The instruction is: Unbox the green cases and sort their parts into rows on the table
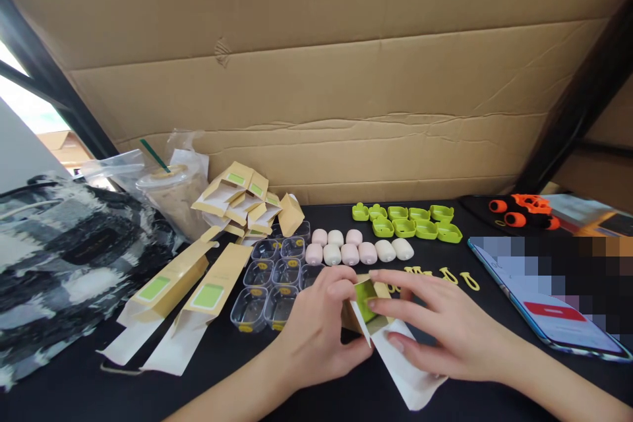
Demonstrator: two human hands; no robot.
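My left hand [319, 330] is closed around the side of a small kraft cardboard box [413, 376], its white-lined flap hanging toward me. Inside the open end a green piece [364, 301] shows; whether it is a loose part or a printed window, I cannot tell. My right hand [445, 323] grips the same box at its opening, one finger along the rim and others against the inside and the flap. Just beyond my hands lie clear plastic cases [250, 308], pale pink and white rounded pieces [350, 254] and yellow-green loops [469, 281].
Green silicone covers [405, 227] stand in rows at the back. Opened kraft boxes [210, 293] lie on the left, with more piled boxes [242, 194] behind. An iced drink [175, 201], patterned fabric [74, 264], phone [558, 316] and orange-black toy [529, 210] border the black surface.
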